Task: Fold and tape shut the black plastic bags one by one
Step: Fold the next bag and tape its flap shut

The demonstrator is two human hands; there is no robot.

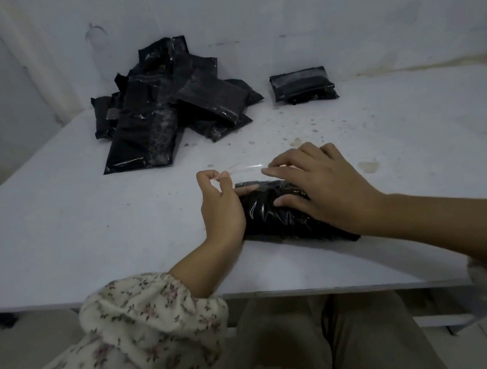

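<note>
While the left grip pinches one end of a clear tape strip between thumb and forefinger, the right grip lies spread over a folded black plastic bag, fingers nearly straight. Its fingertips touch the strip's other end and its thumb presses on the bag's wrinkled top. The strip is stretched between the two grips, just above the bag's far edge. The bag lies on the white table near the front edge, with the heel of the left grip against its left end. At the far left of the table sits a loose pile of black bags. Well apart to its right lies a single folded bag with tape across its top. Both forearms come out of floral sleeves.
</note>
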